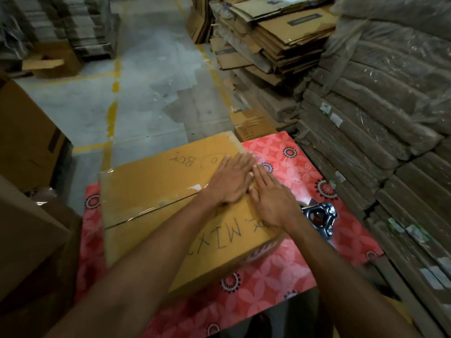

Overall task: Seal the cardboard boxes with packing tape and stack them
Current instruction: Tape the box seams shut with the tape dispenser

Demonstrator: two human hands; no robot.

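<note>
No grip is closed on anything: the left hand [229, 182] and the right hand [272, 201] are laid flat, fingers straight, side by side on top of the cardboard box [151, 181], near its right-hand edge where the centre seam [156, 208] ends. The box is set askew on the table [307, 167] with the red flowered cover. The step is judged to be pressing clear tape down over the seam; firm strokes are best carried outward to the edge and down the side, so that no bubbles are left. The tape dispenser [319, 218] lies just beside the box, near the right wrist, and is to be avoided. Open floor [146, 93] is left beyond for lifting, while wrapped cardboard bundles [378, 118] crowd the right.
</note>
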